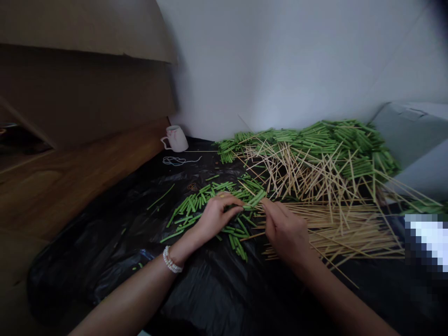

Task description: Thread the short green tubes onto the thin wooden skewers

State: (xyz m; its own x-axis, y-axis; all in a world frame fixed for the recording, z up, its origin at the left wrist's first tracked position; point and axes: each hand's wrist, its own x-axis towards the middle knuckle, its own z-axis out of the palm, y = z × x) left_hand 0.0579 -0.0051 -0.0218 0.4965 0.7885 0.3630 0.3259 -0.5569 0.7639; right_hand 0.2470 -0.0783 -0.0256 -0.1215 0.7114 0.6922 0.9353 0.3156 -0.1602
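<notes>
My left hand (pixel 217 213), with a pearl bracelet on its wrist, rests on a scatter of short green tubes (pixel 196 205) and pinches one green tube (pixel 252 201) at its fingertips. My right hand (pixel 285 229) meets it from the right, its fingers closed around a thin wooden stick (pixel 257 234) near that tube. Both hands lie over a black plastic sheet (pixel 206 298). To the right lies a bundle of bare wooden sticks (pixel 350 228). Behind them is a big heap of sticks with green tubes on them (pixel 332 149).
A white mug (pixel 176 138) stands at the back by the wall, with a loop of blue string (pixel 175 161) in front of it. Wooden floor (pixel 70 186) runs along the left. Cardboard (pixel 80 28) leans at upper left. A grey box (pixel 416 135) sits at the right.
</notes>
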